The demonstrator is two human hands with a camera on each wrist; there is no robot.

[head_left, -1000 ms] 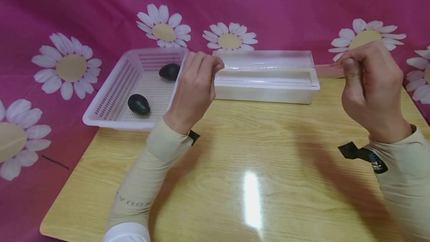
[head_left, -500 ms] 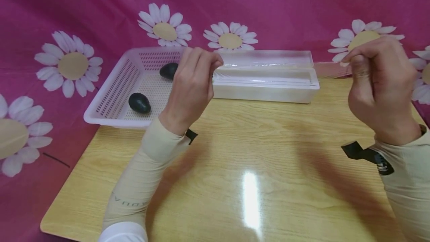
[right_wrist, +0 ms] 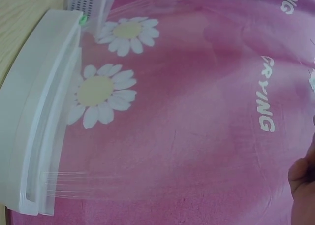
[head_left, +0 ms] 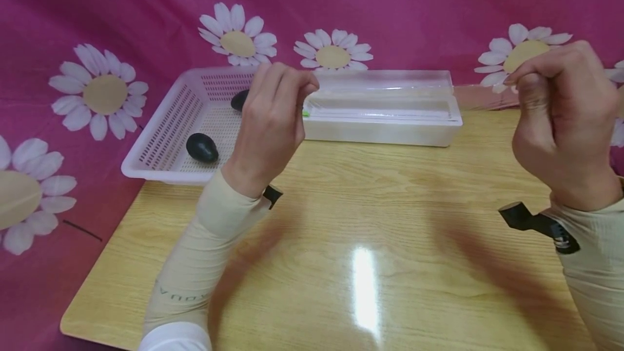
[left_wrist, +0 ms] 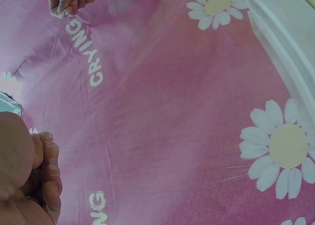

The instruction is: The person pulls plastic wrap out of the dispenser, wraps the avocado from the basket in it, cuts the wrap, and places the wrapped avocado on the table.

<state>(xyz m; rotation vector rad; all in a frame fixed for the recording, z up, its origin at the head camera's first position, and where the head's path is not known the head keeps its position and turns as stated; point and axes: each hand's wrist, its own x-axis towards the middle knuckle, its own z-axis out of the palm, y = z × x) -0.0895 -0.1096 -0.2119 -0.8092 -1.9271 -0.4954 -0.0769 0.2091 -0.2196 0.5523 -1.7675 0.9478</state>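
My left hand pinches one corner of a sheet of clear cling film, beside the basket's right side. My right hand pinches the other corner, out to the right and held high. Between them the film stretches thin and see-through, with fine creases running from the white cling film dispenser in the right wrist view. The dispenser's lid stands raised at the back. A small green piece shows at its left end, next to my left hand.
Left of the dispenser stands a white slotted basket. In it lie a near avocado and a far avocado, the far one partly behind my left hand. A wooden table runs up to a pink flowered cloth.
My hands have moved farther apart and a little upward, the right one outward to the right, the left one slightly left. The film between them is drawn wider, and the green piece has come into sight.
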